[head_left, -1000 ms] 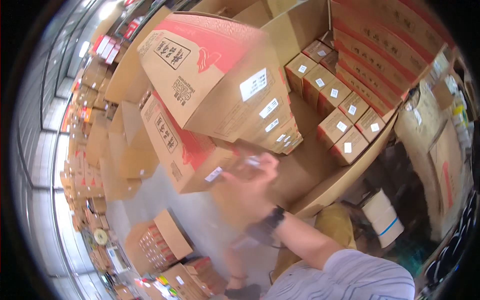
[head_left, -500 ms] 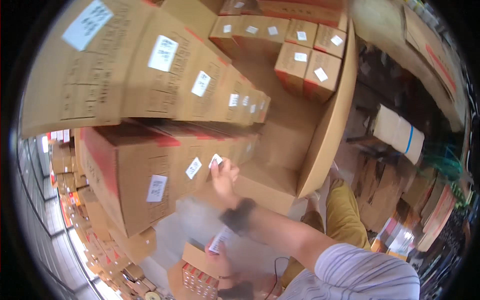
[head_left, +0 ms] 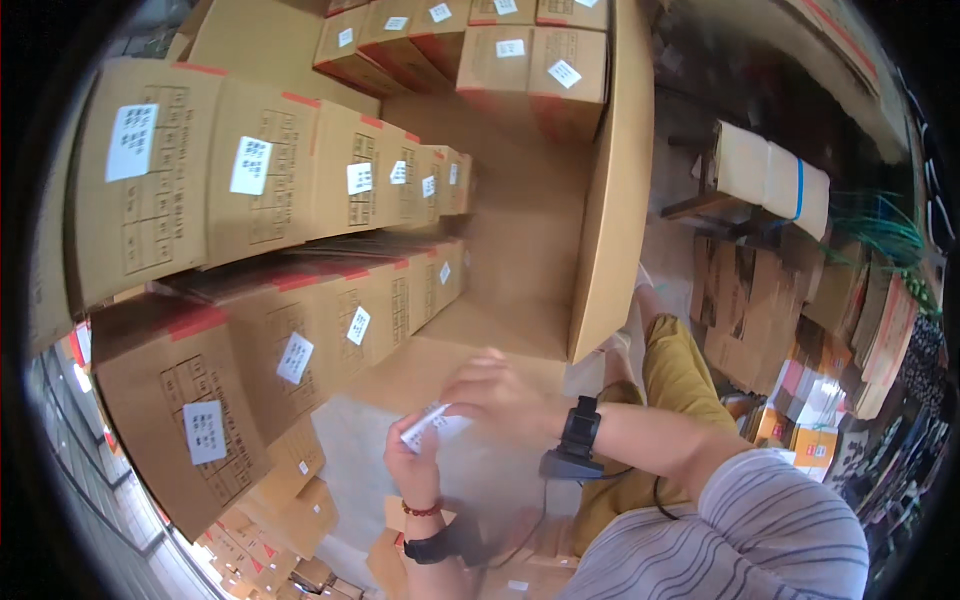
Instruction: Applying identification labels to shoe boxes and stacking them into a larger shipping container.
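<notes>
Both hands meet low in the middle of my view, over the floor in front of the stacked boxes. My left hand [head_left: 415,462] comes up from below with its fingers closed on a small white sheet of labels [head_left: 432,425], pinching its lower end. My right hand [head_left: 495,392] reaches in from the right, its fingers curled down onto the upper end of the same sheet; it is blurred, so I cannot tell exactly how the fingertips sit, though they touch the paper. The sheet lies between the two hands, tilted, above the pale floor [head_left: 350,440].

On my left wrist sit a red bead bracelet [head_left: 421,509] and, below it, a black strap [head_left: 432,548]. On my right wrist is a black band [head_left: 580,430] with a dark device hanging under it and a thin cable trailing down toward my striped sleeve [head_left: 740,530].

To the left rises a wall of brown cartons [head_left: 300,200], each with a white label on its face and red tape on its edges. A large open cardboard flap [head_left: 610,180] stands upright just beyond my right hand. My knee in mustard trousers [head_left: 675,365] is beside it, and flattened cardboard [head_left: 750,300] is piled on the floor at the right.
</notes>
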Motion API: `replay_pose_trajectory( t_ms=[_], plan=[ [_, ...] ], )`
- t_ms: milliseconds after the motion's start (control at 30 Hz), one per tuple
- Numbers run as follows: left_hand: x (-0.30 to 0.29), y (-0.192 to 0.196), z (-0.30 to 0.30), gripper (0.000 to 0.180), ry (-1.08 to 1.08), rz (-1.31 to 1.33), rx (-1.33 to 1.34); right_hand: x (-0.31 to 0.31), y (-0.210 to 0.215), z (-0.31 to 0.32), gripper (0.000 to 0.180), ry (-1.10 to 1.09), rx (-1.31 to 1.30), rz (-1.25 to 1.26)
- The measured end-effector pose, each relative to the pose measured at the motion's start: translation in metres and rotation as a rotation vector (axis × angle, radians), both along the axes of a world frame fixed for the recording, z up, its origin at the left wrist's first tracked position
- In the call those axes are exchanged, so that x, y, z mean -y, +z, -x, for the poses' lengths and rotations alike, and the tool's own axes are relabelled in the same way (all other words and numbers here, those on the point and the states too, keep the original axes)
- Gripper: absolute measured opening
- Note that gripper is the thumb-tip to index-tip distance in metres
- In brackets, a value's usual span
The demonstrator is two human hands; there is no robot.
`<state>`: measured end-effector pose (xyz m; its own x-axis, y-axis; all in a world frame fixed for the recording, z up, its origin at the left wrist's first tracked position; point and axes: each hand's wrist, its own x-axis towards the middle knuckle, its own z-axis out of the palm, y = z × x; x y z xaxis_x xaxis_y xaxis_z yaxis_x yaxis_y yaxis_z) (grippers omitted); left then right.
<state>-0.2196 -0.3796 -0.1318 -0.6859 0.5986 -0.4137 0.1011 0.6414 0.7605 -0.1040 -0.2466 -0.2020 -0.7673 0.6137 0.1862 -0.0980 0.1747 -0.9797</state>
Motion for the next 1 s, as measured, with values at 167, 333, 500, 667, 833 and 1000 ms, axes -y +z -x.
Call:
replay_pose_trajectory(
  t_ms=[167, 333, 500, 667, 833, 1000],
  plan=[
    [-0.011, -0.011, 0.000, 0.025, 0.444, -0.158, 0.496, 0.001, -0.020, 0.008, 0.014, -0.077, -0.042, -0.173],
    [0.002, -0.021, 0.017, 0.024, 0.380, -0.161, 0.240, -0.001, -0.005, 0.014, 0.022, -0.165, -0.114, 0.081],
    [-0.010, -0.015, -0.005, 0.023, 0.113, 0.041, -0.012, 0.009, -0.014, 0.015, 0.039, -0.091, -0.069, 0.022],
    [0.006, -0.027, -0.002, 0.023, 0.055, 0.117, -0.001, 0.012, -0.021, 0.012, 0.036, -0.100, -0.054, -0.250],
    [0.001, -0.026, -0.003, 0.056, 0.583, -0.320, 0.785, 0.030, -0.037, 0.026, 0.047, -0.067, -0.089, 0.367],
    [0.046, -0.046, 0.003, 0.059, 0.883, -0.253, 0.547, -0.011, -0.047, 0.102, 0.065, -0.519, -0.389, 1.540]
  ],
)
